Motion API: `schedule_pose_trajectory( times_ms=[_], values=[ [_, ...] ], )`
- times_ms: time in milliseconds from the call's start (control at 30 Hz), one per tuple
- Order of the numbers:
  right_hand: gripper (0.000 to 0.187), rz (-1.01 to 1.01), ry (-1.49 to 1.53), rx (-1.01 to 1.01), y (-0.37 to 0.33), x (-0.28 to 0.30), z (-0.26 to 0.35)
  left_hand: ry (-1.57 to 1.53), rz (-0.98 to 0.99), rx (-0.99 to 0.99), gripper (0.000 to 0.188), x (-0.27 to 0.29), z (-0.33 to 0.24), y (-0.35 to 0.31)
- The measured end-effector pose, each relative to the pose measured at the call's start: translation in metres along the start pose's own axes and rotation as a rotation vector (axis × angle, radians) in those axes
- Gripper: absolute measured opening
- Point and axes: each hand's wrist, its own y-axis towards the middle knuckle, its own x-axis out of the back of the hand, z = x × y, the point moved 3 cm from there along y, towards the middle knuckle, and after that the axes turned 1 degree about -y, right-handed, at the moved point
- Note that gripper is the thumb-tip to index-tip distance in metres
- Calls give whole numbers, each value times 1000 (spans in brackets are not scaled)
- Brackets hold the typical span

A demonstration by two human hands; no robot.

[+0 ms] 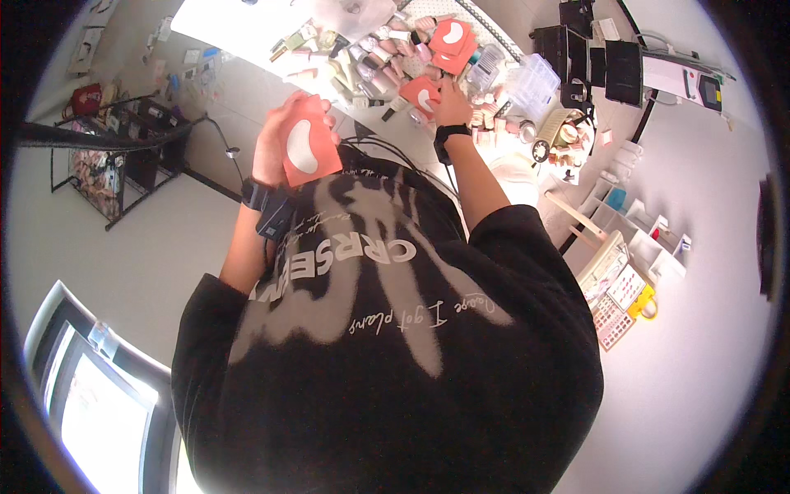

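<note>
My left hand (pixel 270 146) is closed round a flat coral-red eye-patch packet (pixel 322 146) with a white crescent on its front. It holds the packet up in front of my chest, fingertips showing at the far edge. Over the table's near edge, my right hand (pixel 453 105) is closed at the side of a second coral-red packet (pixel 411 92), its fingers partly hidden. Just beyond that hand, more packets of the same kind (pixel 463 51) lie in an overlapping pile.
Several small cosmetic bottles and tubes (pixel 380 81) crowd the white table beyond my hands. A clear plastic box (pixel 533 82) stands right of the packets, with a basket of small items (pixel 568 132) nearby. A black wire rack (pixel 115 185) stands at the left.
</note>
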Motion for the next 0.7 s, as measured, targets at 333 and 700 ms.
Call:
schedule_pose_trajectory(
  times_ms=[333,700],
  values=[
    [17,-90,131,-7,6,4,-18,-36,25,-12,31,1,-1,-6],
    [14,-361,479,-28,-21,84,33,-57,87,-37,34,5,-14,-14]
  ],
)
